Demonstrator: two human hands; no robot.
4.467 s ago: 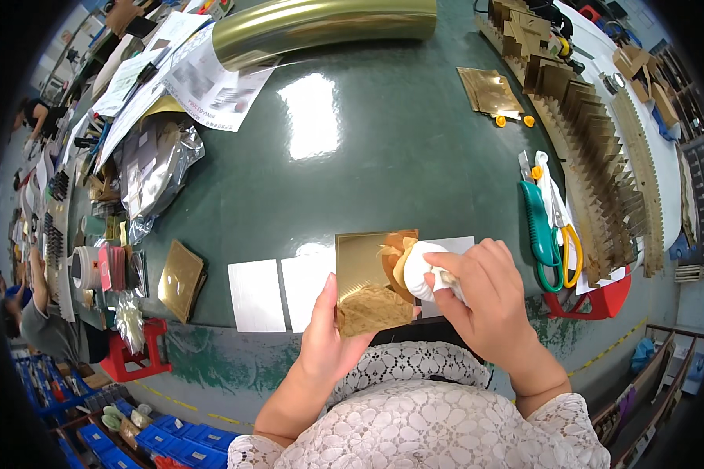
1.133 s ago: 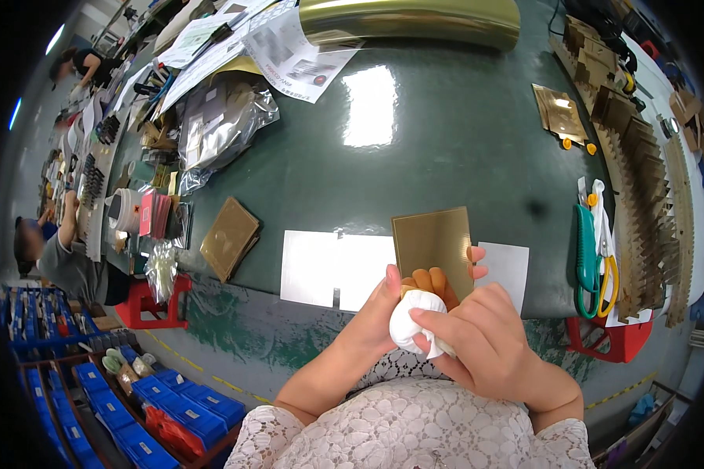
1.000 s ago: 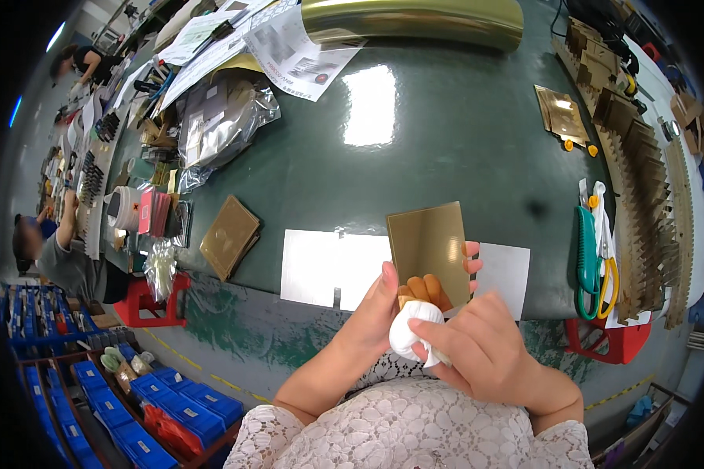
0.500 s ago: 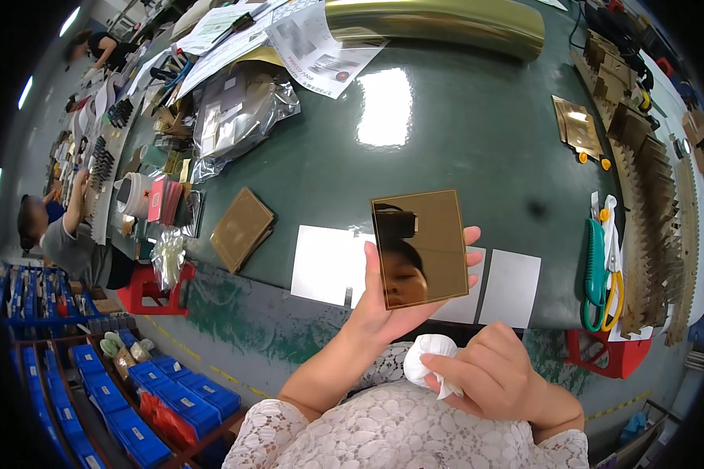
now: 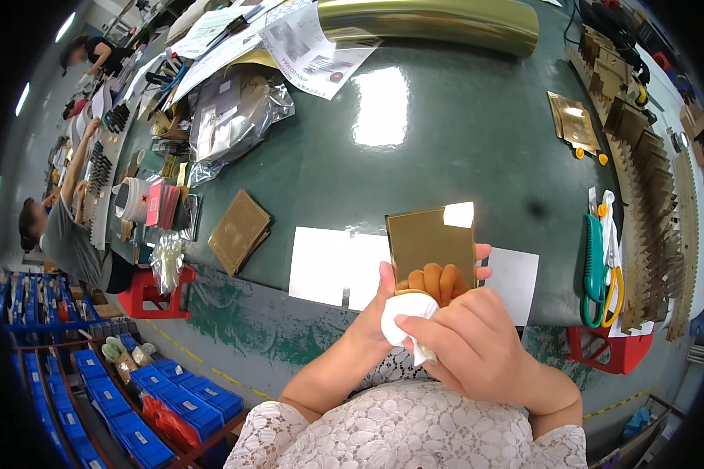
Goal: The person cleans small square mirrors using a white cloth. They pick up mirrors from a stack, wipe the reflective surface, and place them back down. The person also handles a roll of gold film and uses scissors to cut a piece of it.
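A square gold mirror plate (image 5: 429, 238) lies tilted in my left hand (image 5: 374, 319), thumb at its left edge and fingertips showing past its right edge. My right hand (image 5: 481, 344) pinches a wadded white cloth (image 5: 405, 316), which is at the plate's lower left corner; whether it presses on the surface I cannot tell. The plate reflects my right fingers and a bright patch. Beneath the plate, white square sheets (image 5: 317, 263) lie in a row along the table's near edge. Left of them sits a small stack of brownish-gold plates (image 5: 240, 231).
On the green table (image 5: 328, 172) are a gold roll (image 5: 438, 25), papers (image 5: 318, 51) and a plastic-wrapped bundle (image 5: 235, 117). A green-handled cutter (image 5: 594, 270) and scissors (image 5: 612, 266) lie at right, beside a row of brown notched pieces (image 5: 641, 180). Co-workers (image 5: 74, 242) are at far left.
My right hand has come up and brought the white cloth to the plate's lower edge. The plate has shifted slightly right and tilted, so its reflection differs.
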